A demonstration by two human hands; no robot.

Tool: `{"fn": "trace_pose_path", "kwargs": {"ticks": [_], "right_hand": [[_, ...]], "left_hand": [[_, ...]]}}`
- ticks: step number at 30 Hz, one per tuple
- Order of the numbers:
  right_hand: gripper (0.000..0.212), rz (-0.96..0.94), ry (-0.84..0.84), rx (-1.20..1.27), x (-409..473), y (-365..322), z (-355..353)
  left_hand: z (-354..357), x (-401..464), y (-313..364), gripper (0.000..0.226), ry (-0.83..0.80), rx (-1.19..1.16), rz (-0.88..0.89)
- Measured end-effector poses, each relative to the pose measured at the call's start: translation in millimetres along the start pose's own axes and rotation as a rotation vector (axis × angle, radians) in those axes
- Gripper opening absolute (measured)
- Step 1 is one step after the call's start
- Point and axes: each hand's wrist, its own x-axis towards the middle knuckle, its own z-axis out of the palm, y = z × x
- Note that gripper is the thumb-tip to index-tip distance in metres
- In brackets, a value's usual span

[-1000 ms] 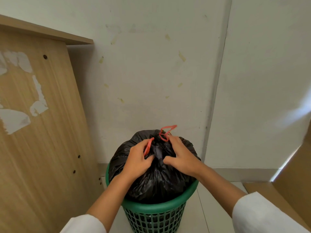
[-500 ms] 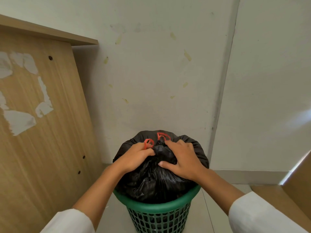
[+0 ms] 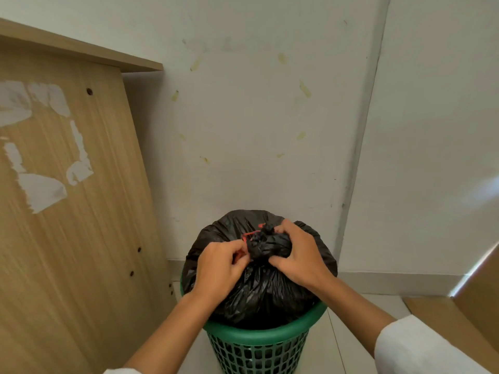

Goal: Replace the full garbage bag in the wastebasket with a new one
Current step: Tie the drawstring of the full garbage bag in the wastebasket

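Note:
A full black garbage bag (image 3: pixel 259 290) bulges out of a green lattice wastebasket (image 3: pixel 259 338) on the floor near the wall. The bag's top is gathered into a bunched neck (image 3: pixel 260 245) with a red drawstring (image 3: pixel 249 234) showing at it. My left hand (image 3: pixel 218 268) pinches the red drawstring on the left of the neck. My right hand (image 3: pixel 298 256) grips the gathered neck from the right, its fingers curled round the plastic. No new bag is in view.
A wooden panel (image 3: pixel 67 211) with torn sticker patches stands close on the left of the basket. A white wall (image 3: pixel 256 130) is right behind it. A brown board (image 3: pixel 459 327) lies low on the right on the tiled floor (image 3: pixel 351 333).
The red loops that stood up above the bag have been drawn down tight against the neck. Both hands have shifted closer round the knot; the view has tilted slightly.

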Motion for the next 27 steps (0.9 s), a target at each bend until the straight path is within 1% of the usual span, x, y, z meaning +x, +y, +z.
{"fn": "trace_pose_path", "kwargs": {"ticks": [1, 2, 4, 6, 7, 8, 9, 11, 12, 13, 16, 18, 19, 20, 21, 22, 24, 25, 27], "right_hand": [[0.049, 0.024, -0.041, 0.021, 0.6, -2.3, -1.0], [0.067, 0.025, -0.109, 0.007, 1.1, -4.2, -1.7], [0.099, -0.004, -0.268, -0.169, -1.5, -8.3, -0.6], [0.114, -0.039, -0.355, -0.397, -5.8, -14.6, 2.4], [0.117, -0.046, -0.374, -0.479, -7.1, -16.9, 4.8], [0.113, -0.048, -0.376, -0.532, -6.8, -18.9, 7.6], [0.100, -0.048, -0.361, -0.556, -4.8, -17.8, 10.7], [0.053, -0.090, -0.288, -0.565, -1.3, -16.6, 14.3], [0.031, -0.129, -0.242, -0.562, -0.4, -15.6, 15.6], [0.021, -0.153, -0.214, -0.546, -0.2, -14.0, 15.8], [0.024, -0.139, -0.136, -0.430, -4.2, -7.7, 17.9], [0.021, -0.096, -0.073, -0.269, -5.0, -9.5, 18.3], [0.018, -0.057, -0.039, -0.192, -3.6, -10.8, 17.8], [0.017, -0.012, -0.008, -0.135, -1.6, -13.1, 16.2], [0.017, 0.024, 0.019, -0.103, 0.5, -15.4, 14.3], [0.016, 0.047, 0.043, -0.093, 2.4, -17.4, 12.6], [0.022, 0.067, 0.079, -0.096, 5.5, -21.4, 11.8], [0.028, 0.075, 0.090, -0.091, 6.5, -22.7, 12.4], [0.040, 0.096, 0.104, -0.076, 8.3, -24.6, 13.0]], "left_hand": [[3.2, 1.7, 1.2, 0.006, 0.002, 0.001, -0.030], [5.0, 4.6, 0.8, 0.005, -0.001, -0.018, -0.059], [3.6, 10.4, 0.0, 0.015, -0.047, -0.142, -0.124], [-5.2, 14.2, -0.9, 0.025, -0.172, -0.269, -0.179], [-10.9, 14.9, -1.4, 0.025, -0.244, -0.307, -0.187], [-16.1, 15.1, -4.4, 0.022, -0.308, -0.342, -0.189], [-22.1, 13.9, -7.2, 0.018, -0.362, -0.373, -0.186], [-33.4, 7.2, -11.5, 0.014, -0.423, -0.419, -0.179], [-38.2, 3.3, -12.5, 0.018, -0.417, -0.433, -0.181], [-41.9, -0.1, -12.3, 0.023, -0.384, -0.435, -0.191], [-45.4, -9.5, -10.6, 0.032, -0.229, -0.416, -0.224], [-41.5, -18.1, -13.2, 0.026, -0.052, -0.391, -0.228], [-38.5, -25.0, -14.8, 0.020, 0.050, -0.353, -0.284], [-34.9, -33.3, -15.8, 0.016, 0.137, -0.292, -0.381], [-32.2, -42.2, -15.0, 0.022, 0.176, -0.215, -0.501], [-30.3, -50.1, -12.6, 0.034, 0.156, -0.153, -0.630], [-24.4, -62.8, -11.9, 0.055, 0.031, -0.157, -0.826], [-21.3, -66.4, -15.2, 0.060, -0.015, -0.215, -0.882], [-21.4, -68.5, -21.7, 0.061, -0.015, -0.415, -0.982]]}}
